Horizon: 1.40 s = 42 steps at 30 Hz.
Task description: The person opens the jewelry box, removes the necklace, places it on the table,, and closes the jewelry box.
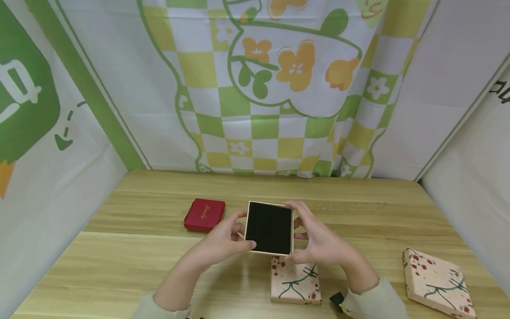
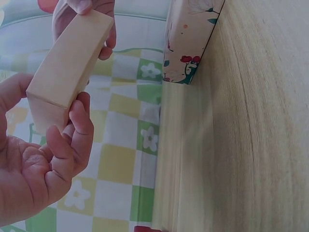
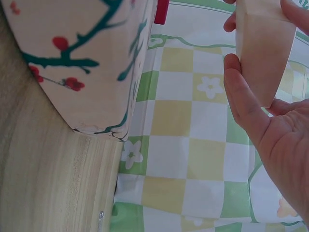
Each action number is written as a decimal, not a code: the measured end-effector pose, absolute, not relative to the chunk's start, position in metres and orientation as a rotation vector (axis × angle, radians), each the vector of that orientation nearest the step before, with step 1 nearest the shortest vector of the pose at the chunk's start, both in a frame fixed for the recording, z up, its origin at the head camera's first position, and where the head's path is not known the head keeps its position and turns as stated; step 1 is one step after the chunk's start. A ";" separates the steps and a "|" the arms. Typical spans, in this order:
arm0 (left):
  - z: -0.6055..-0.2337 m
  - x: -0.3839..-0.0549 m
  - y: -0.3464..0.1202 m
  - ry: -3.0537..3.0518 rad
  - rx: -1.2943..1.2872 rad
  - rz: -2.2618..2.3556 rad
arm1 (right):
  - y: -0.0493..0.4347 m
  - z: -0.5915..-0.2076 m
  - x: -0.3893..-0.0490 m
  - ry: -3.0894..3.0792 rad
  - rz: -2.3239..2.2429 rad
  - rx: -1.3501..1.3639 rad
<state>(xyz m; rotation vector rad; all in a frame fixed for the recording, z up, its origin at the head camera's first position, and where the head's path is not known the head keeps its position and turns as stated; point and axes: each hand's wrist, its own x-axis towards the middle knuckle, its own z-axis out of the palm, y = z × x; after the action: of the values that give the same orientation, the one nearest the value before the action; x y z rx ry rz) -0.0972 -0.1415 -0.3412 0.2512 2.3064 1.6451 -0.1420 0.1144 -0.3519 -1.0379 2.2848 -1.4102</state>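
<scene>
Both hands hold up a square cream box [image 1: 268,228] with a black padded inside, tilted toward the head camera. On its left edge, the left hand [image 1: 221,243] grips it, thumb over the near left corner and fingers at the side. My right hand [image 1: 322,243] holds the opposite side, with fingers spread from the far corner to the near one. In the left wrist view, the plain outer walls of the box [image 2: 67,63] show between the hands. A flowered square box piece [image 1: 295,283] lies on the table just below, partly covered by the held box.
A small red box [image 1: 204,215] with gold lettering lies left of the hands. Another flowered box piece [image 1: 438,283] is at the right. A thin silver chain [image 1: 332,208] stretches along the back right of the wooden table [image 1: 139,248]. Near the right sleeve lies a small black item [image 1: 337,301].
</scene>
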 end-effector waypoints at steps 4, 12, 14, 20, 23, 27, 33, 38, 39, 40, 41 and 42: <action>-0.342 -0.099 -0.139 2.333 0.252 1.626 | 0.115 -0.350 -0.142 2.305 -1.395 -1.033; -0.344 -0.103 -0.136 2.346 0.284 1.609 | 0.117 -0.349 -0.142 2.332 -1.366 -1.026; -0.343 -0.104 -0.135 2.353 0.288 1.601 | 0.117 -0.348 -0.142 2.345 -1.351 -1.029; -0.340 -0.109 -0.135 2.441 0.136 1.549 | 0.117 -0.341 -0.141 2.355 -1.331 -1.039; -0.340 -0.114 -0.136 2.427 0.087 1.585 | 0.117 -0.340 -0.141 2.350 -1.327 -1.048; -0.338 -0.120 -0.140 2.375 0.098 1.632 | 0.117 -0.340 -0.140 2.352 -1.318 -1.072; -0.337 -0.124 -0.143 2.375 0.114 1.622 | 0.114 -0.341 -0.138 2.338 -1.305 -1.094; -0.341 -0.125 -0.144 2.370 0.171 1.618 | 0.113 -0.343 -0.137 2.331 -1.293 -1.101; -0.341 -0.126 -0.143 2.372 0.178 1.617 | 0.113 -0.344 -0.138 2.328 -1.292 -1.099; -0.342 -0.126 -0.143 2.373 0.181 1.620 | 0.113 -0.344 -0.138 2.326 -1.292 -1.098; -0.343 -0.126 -0.143 2.373 0.181 1.624 | 0.113 -0.344 -0.138 2.327 -1.289 -1.098; -0.344 -0.127 -0.142 2.374 0.186 1.625 | 0.113 -0.345 -0.138 2.327 -1.287 -1.097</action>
<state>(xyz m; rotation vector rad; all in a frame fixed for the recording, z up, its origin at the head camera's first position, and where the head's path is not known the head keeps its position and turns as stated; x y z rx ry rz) -0.1269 -0.1422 -0.3441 0.1861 2.3740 1.6252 -0.1379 0.1125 -0.3446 -1.0975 2.3268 -1.2866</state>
